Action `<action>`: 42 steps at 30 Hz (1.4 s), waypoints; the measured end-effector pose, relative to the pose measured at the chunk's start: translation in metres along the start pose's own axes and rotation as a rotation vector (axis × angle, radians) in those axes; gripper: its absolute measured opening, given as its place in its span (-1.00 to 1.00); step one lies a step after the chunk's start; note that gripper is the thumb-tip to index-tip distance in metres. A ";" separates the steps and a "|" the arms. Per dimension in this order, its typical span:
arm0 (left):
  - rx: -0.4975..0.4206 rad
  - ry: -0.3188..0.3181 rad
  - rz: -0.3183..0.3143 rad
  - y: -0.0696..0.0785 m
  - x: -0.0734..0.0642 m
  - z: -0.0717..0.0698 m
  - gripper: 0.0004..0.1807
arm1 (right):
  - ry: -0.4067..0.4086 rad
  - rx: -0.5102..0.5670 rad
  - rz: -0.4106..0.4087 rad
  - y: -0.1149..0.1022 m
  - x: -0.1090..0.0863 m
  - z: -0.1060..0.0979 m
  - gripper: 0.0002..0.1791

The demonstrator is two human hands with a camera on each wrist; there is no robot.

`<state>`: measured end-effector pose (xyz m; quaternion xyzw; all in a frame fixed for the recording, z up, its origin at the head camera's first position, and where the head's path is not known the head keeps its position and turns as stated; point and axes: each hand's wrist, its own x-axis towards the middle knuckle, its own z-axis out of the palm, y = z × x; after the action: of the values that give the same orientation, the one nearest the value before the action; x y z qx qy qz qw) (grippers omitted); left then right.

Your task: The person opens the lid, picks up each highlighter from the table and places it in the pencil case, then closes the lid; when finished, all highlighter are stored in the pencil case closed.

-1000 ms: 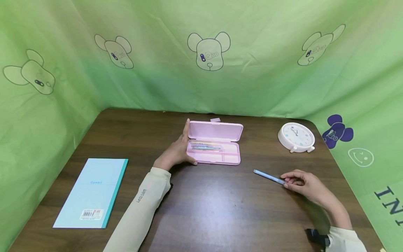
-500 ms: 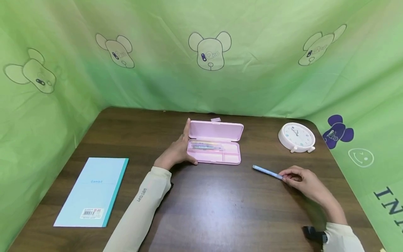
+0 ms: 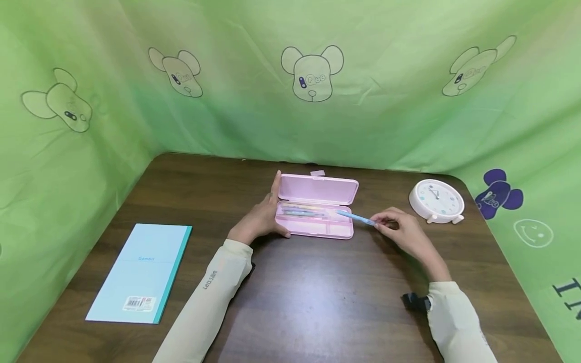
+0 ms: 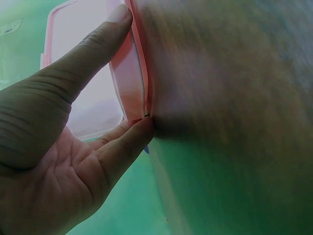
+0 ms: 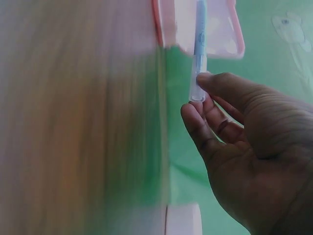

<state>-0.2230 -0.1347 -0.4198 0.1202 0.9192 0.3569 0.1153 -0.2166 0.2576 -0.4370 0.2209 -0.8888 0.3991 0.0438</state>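
Note:
A pink pencil case (image 3: 314,229) lies with its lid (image 3: 317,189) raised, several slim pens (image 3: 303,210) in its long compartment. My left hand (image 3: 262,216) grips the case's left end, thumb at the front corner and fingers toward the back. In the left wrist view the thumb (image 4: 93,46) lies along the pink case wall (image 4: 131,83). My right hand (image 3: 401,231) pinches one end of a light blue pen (image 3: 356,217), whose far tip overlaps the right part of the case. The right wrist view shows the pen's clear end (image 5: 197,88) between thumb and fingers.
A white round clock (image 3: 437,200) lies face up at the back right of the brown table (image 3: 308,302). On the left is a light blue notebook (image 3: 140,272). A small pink piece (image 3: 317,173) sits behind the lid. Green printed cloth (image 3: 245,101) surrounds the table.
My right hand has carried the pen leftward and away from me, from the right of the table to the case. The left hand keeps its place at the case. The head view has shifted slightly.

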 end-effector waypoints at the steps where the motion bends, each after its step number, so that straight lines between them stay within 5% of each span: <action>1: 0.004 0.000 0.000 0.000 0.000 0.000 0.81 | -0.005 0.004 0.000 -0.002 0.004 0.003 -0.84; 15: 0.020 -0.017 -0.020 0.002 0.001 0.000 0.83 | -0.097 0.064 -0.018 -0.034 0.052 0.050 -0.81; 25: -0.011 -0.019 -0.015 0.004 0.002 0.004 0.84 | -0.142 0.114 -0.036 -0.048 0.068 0.069 -0.81; 33: 0.003 -0.010 -0.007 0.005 0.001 0.002 0.83 | -0.062 0.028 -0.086 -0.051 0.074 0.067 -0.67; 42: -0.011 -0.013 0.001 -0.006 0.004 0.001 0.87 | 0.060 0.039 -0.033 -0.036 0.056 0.048 -0.89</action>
<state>-0.2273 -0.1373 -0.4251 0.1224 0.9163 0.3614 0.1217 -0.2464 0.1815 -0.4307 0.2241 -0.8754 0.4220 0.0729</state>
